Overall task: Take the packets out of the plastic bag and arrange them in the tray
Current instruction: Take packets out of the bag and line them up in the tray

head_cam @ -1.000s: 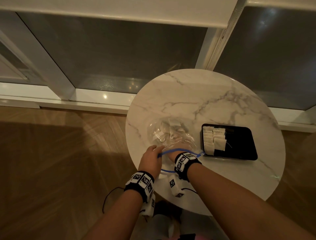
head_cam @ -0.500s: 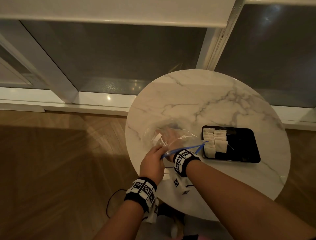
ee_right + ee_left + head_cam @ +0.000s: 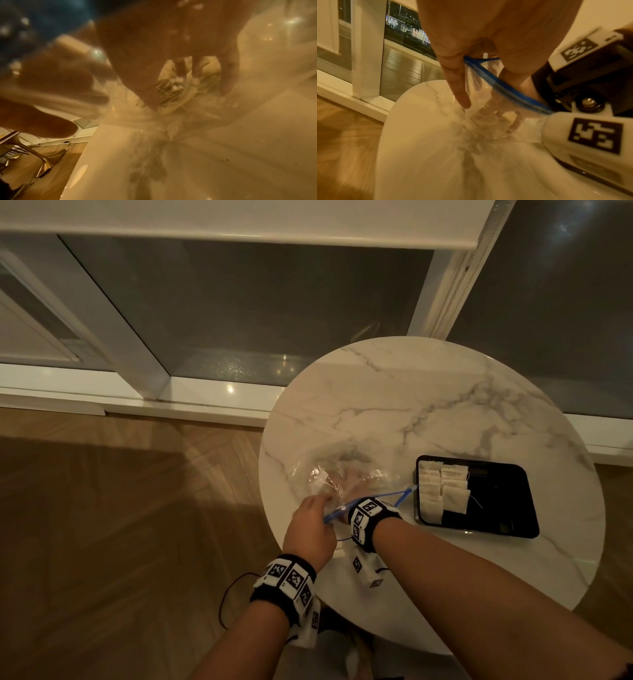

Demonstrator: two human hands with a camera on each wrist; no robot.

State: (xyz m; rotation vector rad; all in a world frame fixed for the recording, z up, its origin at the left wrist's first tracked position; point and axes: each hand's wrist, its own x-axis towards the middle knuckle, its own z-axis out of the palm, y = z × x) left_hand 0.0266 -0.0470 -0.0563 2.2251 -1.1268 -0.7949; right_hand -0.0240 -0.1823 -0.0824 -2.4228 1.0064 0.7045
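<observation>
The left hand (image 3: 310, 529) is pinching the blue zip edge (image 3: 501, 83) of the plastic bag (image 3: 329, 474), holding its mouth open. The right hand (image 3: 171, 56) is reaching inside, fingers (image 3: 228, 75) curling over loose packets (image 3: 173, 89); whether they are gripping one is unclear. The bag is lying on the marble table (image 3: 411, 412), left of the black tray (image 3: 507, 501) holding two rows of packets (image 3: 443, 491).

This is looking like a home, a living space at night. A small round marble counter (image 3: 428, 412) is standing on herringbone wood flooring (image 3: 120, 508) right beside tall sliding glass doors (image 3: 239, 302) in white frames, with a roller blind (image 3: 239, 220) hanging at the top. Through the glass, city lights (image 3: 406, 27) are glowing beyond a balcony railing. A cable (image 3: 58, 147) is trailing across the floor, and warm lamp-like light is falling over everything.
</observation>
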